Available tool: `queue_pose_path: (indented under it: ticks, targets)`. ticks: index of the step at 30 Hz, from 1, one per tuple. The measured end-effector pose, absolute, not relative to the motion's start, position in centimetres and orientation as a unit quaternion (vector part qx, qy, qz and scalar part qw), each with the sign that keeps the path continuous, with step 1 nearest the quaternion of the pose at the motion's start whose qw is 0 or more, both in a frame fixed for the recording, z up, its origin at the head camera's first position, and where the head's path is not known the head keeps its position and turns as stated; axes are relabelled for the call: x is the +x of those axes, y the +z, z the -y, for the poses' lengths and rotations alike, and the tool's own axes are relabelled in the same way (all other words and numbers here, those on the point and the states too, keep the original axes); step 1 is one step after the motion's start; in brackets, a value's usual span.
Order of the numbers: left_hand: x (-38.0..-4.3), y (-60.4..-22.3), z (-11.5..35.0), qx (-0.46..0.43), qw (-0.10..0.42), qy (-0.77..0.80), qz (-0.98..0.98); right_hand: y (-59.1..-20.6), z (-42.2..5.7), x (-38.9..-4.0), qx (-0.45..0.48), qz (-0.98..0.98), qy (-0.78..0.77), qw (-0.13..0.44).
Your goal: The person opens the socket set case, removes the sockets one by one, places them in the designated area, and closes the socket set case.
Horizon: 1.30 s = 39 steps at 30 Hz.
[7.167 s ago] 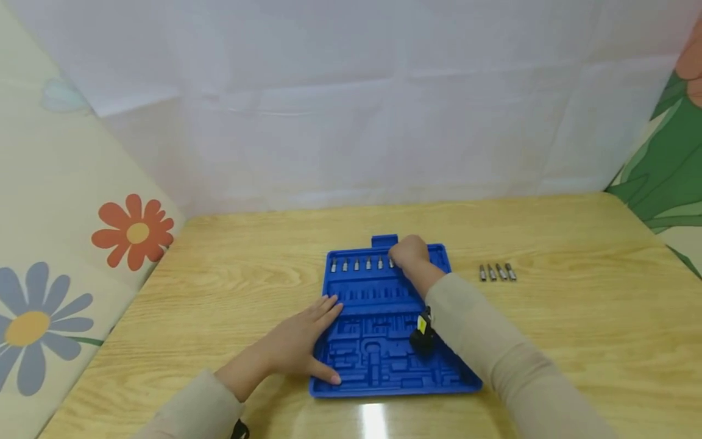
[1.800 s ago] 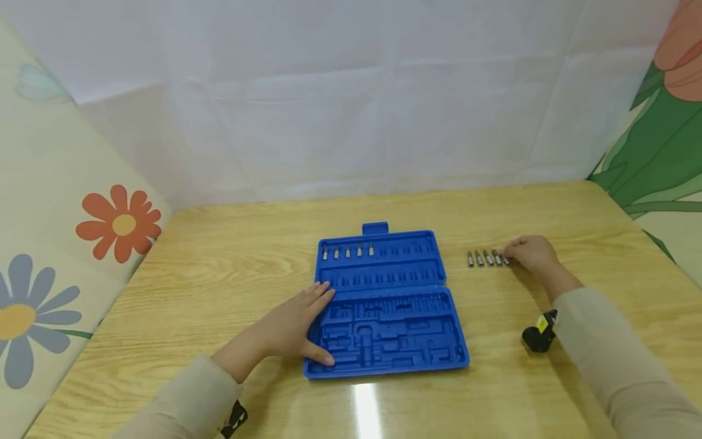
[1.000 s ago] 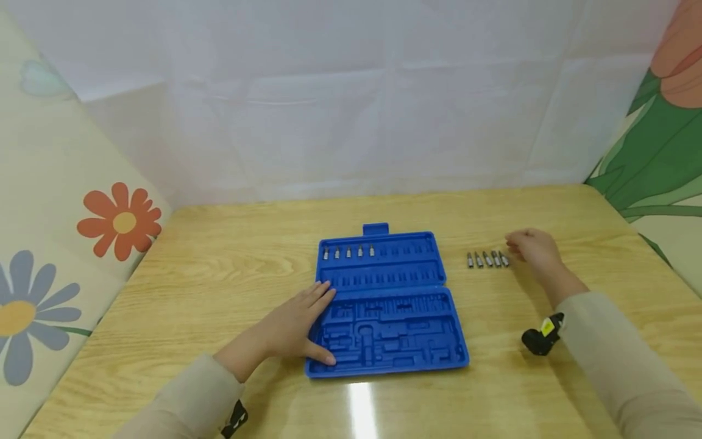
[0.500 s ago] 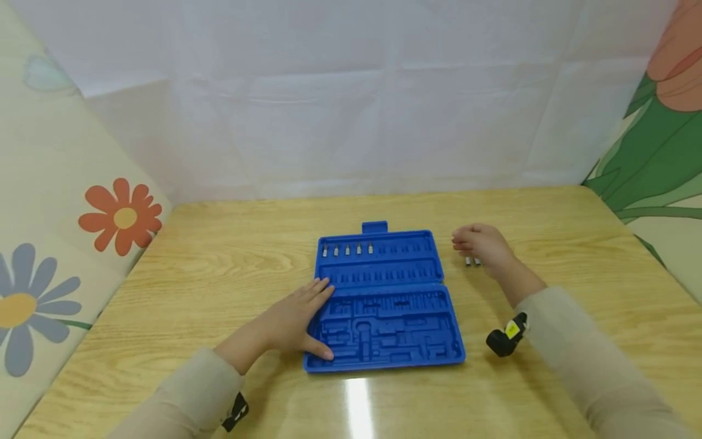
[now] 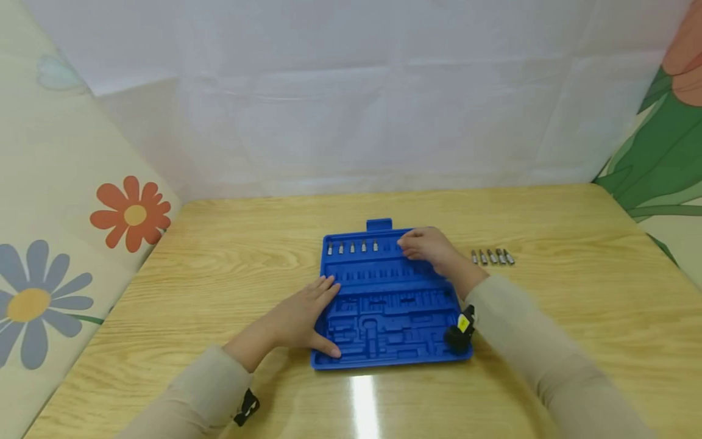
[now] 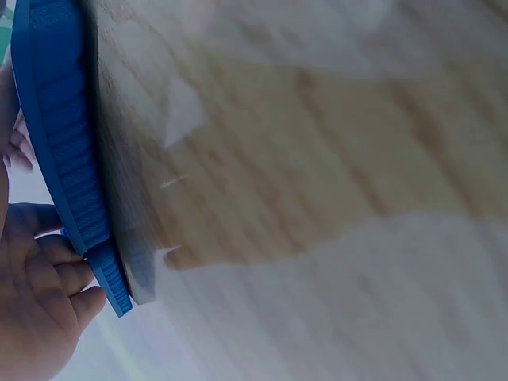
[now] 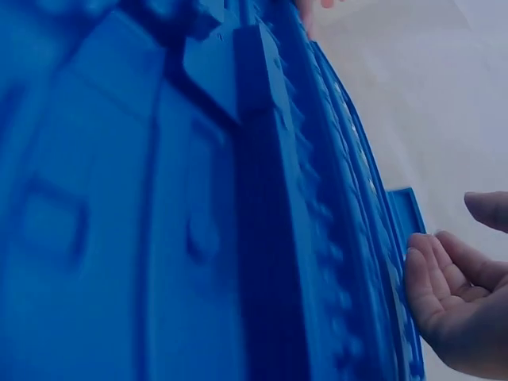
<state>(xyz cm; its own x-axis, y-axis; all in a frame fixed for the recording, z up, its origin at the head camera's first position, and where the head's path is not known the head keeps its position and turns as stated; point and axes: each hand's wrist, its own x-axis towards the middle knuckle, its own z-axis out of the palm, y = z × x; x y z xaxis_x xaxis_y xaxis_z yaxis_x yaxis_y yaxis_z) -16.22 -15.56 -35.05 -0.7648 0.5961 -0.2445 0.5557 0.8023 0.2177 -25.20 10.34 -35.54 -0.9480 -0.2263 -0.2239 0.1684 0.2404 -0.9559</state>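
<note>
A blue plastic tool case [image 5: 384,360] lies open on the wooden table, its moulded slots facing up. Several screwdriver bits [image 5: 353,247] stand in the left part of its far row. My left hand [image 5: 301,314] rests on the case's left edge, fingers spread and thumb over the near tray; the left wrist view shows its fingers at the case's side [image 6: 59,135]. Above the right part of the far row is my right hand [image 5: 430,250], fingers bent loosely. In the right wrist view its thumb [image 7: 486,210] stands apart from the fingers, and nothing shows between them.
Several more bits [image 5: 492,256] lie side by side on the table, right of the case. A latch tab [image 5: 379,224] sticks out from the case's far edge. Behind the table [image 5: 247,244] hangs a white cloth [image 5: 285,122].
A bit has gone from the case's far row and one more lies in the table row. My right hand left that row and moved left over the case. My left hand stayed.
</note>
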Motion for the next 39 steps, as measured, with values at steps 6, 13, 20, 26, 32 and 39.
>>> queue_pose_path:
  ticks: [6,13,20,26,32,39]
  targets:
    - [-16.2,-34.9,15.5,0.304,0.156,0.073,-0.937,-35.7,-8.1,-26.0,-0.029,-0.784,-0.596,0.174]
    - [-16.2,-35.0,15.5,0.301,0.16,0.071,-0.938,-36.0,-6.5,-27.4,-0.006,-0.807,-0.562,0.18]
    - [-16.1,-34.9,15.4,0.304,0.157,0.068,-0.937,-36.9,-5.5,-29.2,0.008,-0.825,-0.539,0.171]
    - [-16.0,-35.0,15.5,0.303,0.156,0.073,-0.937,-35.9,-4.4,-29.2,0.071,-0.808,-0.56,0.169]
    - [-16.0,-34.9,15.6,0.305,0.156,0.076,-0.936,-35.0,-4.2,-29.0,0.126,-0.783,-0.58,0.186]
    - [-16.2,-34.9,15.5,0.307,0.159,0.076,-0.935,-34.9,-4.0,-29.6,0.132,-0.786,-0.569,0.202]
